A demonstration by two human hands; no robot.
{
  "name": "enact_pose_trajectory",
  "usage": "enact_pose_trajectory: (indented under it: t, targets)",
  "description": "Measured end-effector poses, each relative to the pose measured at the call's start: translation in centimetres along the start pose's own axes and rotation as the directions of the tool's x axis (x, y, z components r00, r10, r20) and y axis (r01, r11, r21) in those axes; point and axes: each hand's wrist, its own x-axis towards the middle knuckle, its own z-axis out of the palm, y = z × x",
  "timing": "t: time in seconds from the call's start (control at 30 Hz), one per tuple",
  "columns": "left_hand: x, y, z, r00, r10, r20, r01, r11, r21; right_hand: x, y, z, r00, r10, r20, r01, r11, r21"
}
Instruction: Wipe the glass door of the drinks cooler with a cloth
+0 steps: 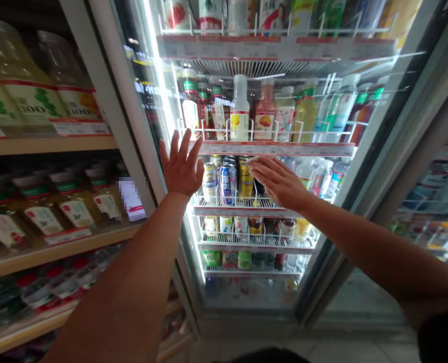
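Note:
Both arms reach forward toward a lit drinks cooler. My left hand is raised with its fingers spread, in front of the cooler's left side; whether it touches the glass I cannot tell. My right hand is held flat with its fingers stretched out, in front of the canned drinks shelf, and holds nothing. Between the two hands stand a blue can, a white and gold can and a gold can. Above them is a row with a yellow-labelled bottle and an orange drink bottle.
At left, wooden shelves hold large juice bottles and smaller bottles with green neck bands. A metal frame post separates them from the cooler. Another glass-fronted cooler stands at right. Tiled floor shows below.

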Motion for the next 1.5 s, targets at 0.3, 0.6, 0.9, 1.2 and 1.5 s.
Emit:
enact_pose_trajectory:
  t: [0.3,0.6,0.9,1.2,1.5]
  targets:
    - [0.0,0.0,0.0,0.999,-0.025,0.027,0.025,1.0,-0.002,1.2,-2.8,3.0,0.999,0.03,-0.032,-0.028,0.997,0.068]
    - [-0.2,-0.3,0.2,1.0,0.015,0.007,-0.015,0.999,0.036,4.3,-4.1,4.6,0.996,0.062,-0.063,-0.058,0.997,0.057]
    - [-0.8,1.4,-0.4,0.999,-0.043,0.018,0.045,0.993,-0.106,8.0,-7.7,6.1,0.979,0.188,0.079,-0.203,0.943,0.263]
    - [-6.7,10.1,1.8,0.973,0.229,-0.004,-0.221,0.935,-0.276,4.1,-3.3,4.3,0.998,0.061,0.018,-0.063,0.949,0.309]
    - [-12.6,10.7,3.2,0.992,0.106,0.069,-0.091,0.977,-0.191,-9.0,3.5,-1.8,0.929,0.368,0.026,-0.368,0.93,-0.024]
